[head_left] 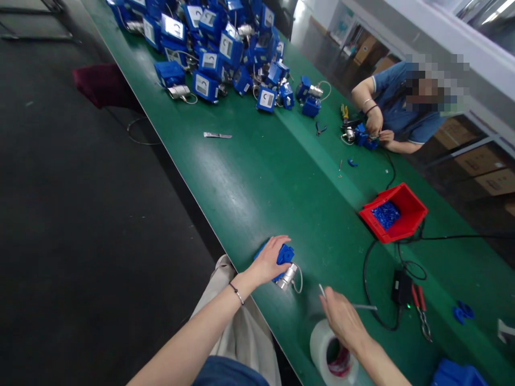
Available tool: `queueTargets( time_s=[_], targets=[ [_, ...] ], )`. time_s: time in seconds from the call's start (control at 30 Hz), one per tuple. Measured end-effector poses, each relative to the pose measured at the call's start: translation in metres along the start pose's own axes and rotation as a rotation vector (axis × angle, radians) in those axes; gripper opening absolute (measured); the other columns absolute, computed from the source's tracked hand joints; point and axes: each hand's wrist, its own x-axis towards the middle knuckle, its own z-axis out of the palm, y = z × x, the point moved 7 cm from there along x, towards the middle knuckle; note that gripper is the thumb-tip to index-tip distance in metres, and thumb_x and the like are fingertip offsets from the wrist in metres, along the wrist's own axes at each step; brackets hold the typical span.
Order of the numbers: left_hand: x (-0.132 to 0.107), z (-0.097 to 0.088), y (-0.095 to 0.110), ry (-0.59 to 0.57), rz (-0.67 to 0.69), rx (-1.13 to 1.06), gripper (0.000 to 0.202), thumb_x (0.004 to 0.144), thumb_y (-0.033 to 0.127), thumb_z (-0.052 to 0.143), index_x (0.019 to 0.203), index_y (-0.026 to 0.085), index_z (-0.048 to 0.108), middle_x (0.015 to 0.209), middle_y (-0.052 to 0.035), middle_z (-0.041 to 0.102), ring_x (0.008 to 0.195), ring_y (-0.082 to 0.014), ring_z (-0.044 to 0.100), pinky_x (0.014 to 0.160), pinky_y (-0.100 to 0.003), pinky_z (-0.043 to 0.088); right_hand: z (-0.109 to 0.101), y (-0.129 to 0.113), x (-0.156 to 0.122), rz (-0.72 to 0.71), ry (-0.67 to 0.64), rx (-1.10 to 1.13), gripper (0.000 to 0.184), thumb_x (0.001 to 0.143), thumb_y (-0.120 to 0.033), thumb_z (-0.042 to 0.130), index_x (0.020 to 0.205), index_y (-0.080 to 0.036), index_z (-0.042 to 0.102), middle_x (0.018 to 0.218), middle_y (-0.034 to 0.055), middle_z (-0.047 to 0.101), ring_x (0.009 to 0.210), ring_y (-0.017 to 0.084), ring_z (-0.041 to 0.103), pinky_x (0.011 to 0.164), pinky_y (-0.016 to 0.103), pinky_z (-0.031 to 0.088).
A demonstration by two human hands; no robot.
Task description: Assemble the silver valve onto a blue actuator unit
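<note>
Left hand (pixel 270 262) grips blue valve unit (pixel 285 254), beyond and left of tape roll (pixel 319 348); right hand (pixel 341 317), at roll's far edge, clutches thin rod (pixel 366 307). Unit probably rigid, fairly heavy, slick at metal fitting (pixel 287 277); best held by its blue body.

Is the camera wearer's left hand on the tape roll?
No, the left hand is on the blue unit with the silver fitting, apart from the tape roll.
</note>
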Motion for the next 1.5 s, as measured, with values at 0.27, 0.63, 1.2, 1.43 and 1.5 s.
queueTargets(
  time_s=[0.27,0.63,1.2,1.43,1.5],
  targets=[
    [-0.021,0.002,-0.020,-0.031,-0.091,0.065,0.090,0.063,0.026,0.077,0.139,0.018,0.030,0.144,-0.0146,0.036,0.135,-0.0280,0.030,0.113,-0.049,0.026,-0.046,-0.056,0.107,-0.364,0.015,-0.083,0.025,0.096,-0.027,0.029,0.087,-0.019,0.051,0.079,0.0037,0.060,0.074,0.018,0.051,0.070,0.032,0.033],
    [-0.022,-0.001,-0.016,-0.017,-0.104,0.019,0.088,0.062,0.019,0.075,0.139,0.016,0.032,0.144,-0.0150,0.037,0.136,-0.0280,0.028,0.114,-0.052,0.022,-0.045,-0.056,0.118,-0.625,-0.029,-0.242,0.019,0.094,-0.020,0.033,0.086,-0.020,0.050,0.076,0.0029,0.056,0.069,0.019,0.046,0.066,0.033,0.027],
    [-0.020,0.001,-0.019,-0.002,-0.126,0.009,0.082,0.063,0.021,0.073,0.136,0.019,0.035,0.143,-0.0121,0.039,0.134,-0.0281,0.030,0.113,-0.052,0.024,-0.049,-0.067,0.135,-0.806,-0.184,-0.352,0.025,0.095,-0.020,0.028,0.087,-0.019,0.052,0.077,0.0063,0.060,0.071,0.019,0.051,0.064,0.034,0.028],
    [-0.020,0.002,-0.019,0.011,-0.129,0.027,0.079,0.064,0.019,0.071,0.135,0.018,0.036,0.142,-0.0122,0.039,0.134,-0.0275,0.029,0.115,-0.051,0.023,-0.025,-0.053,0.122,-0.159,-0.276,0.082,0.034,0.097,-0.034,0.021,0.098,-0.018,0.051,0.078,0.0079,0.068,0.065,0.019,0.061,0.056,0.030,0.027],
    [-0.020,0.003,-0.018,0.028,-0.134,0.036,0.077,0.064,0.017,0.068,0.134,0.017,0.036,0.142,-0.0122,0.039,0.134,-0.0276,0.030,0.114,-0.051,0.023,-0.020,-0.055,0.117,0.023,-0.221,0.300,0.036,0.096,-0.036,0.021,0.096,-0.019,0.052,0.077,0.0081,0.068,0.064,0.019,0.061,0.056,0.030,0.030]
  ],
)
